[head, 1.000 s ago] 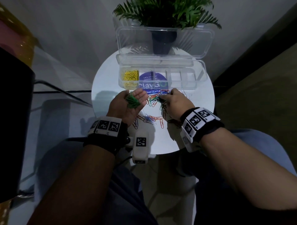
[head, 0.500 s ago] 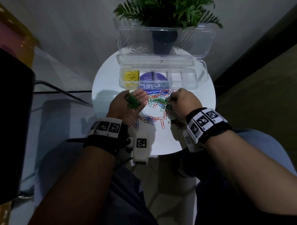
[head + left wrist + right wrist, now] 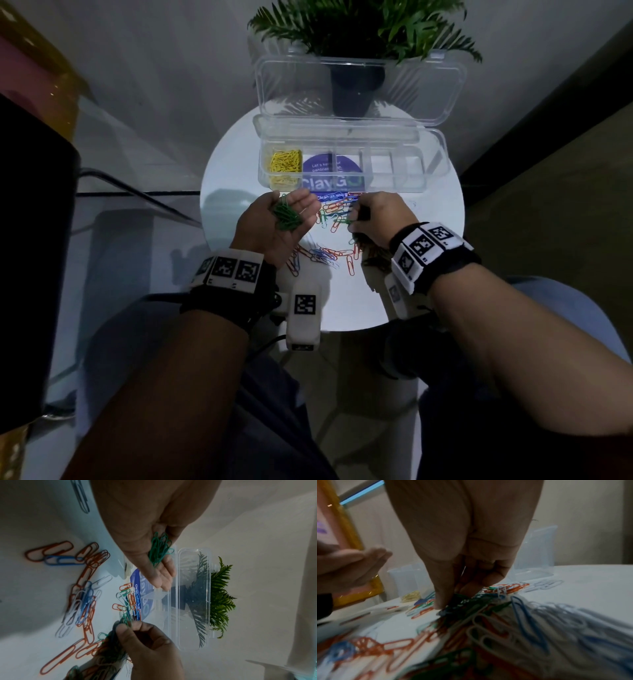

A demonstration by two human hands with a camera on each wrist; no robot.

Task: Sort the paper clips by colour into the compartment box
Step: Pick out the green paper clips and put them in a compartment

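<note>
While the left hand (image 3: pixel 279 222) lies palm-up, cupping green clips (image 3: pixel 285 216) near the compartment box (image 3: pixel 435 164), the right hand (image 3: pixel 380 219) pinches, apparently, a green clip (image 3: pixel 126 620) from the loose pile (image 3: pixel 329 255).

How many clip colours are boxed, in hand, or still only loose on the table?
Boxed: 1, yellow clips in the compartment box.
In hand: 1, green clips on the left hand palm, more pinched by the right hand.
Loose only: 3, orange clips, blue clips, white clips on the table.
Total: 5 colours.
</note>
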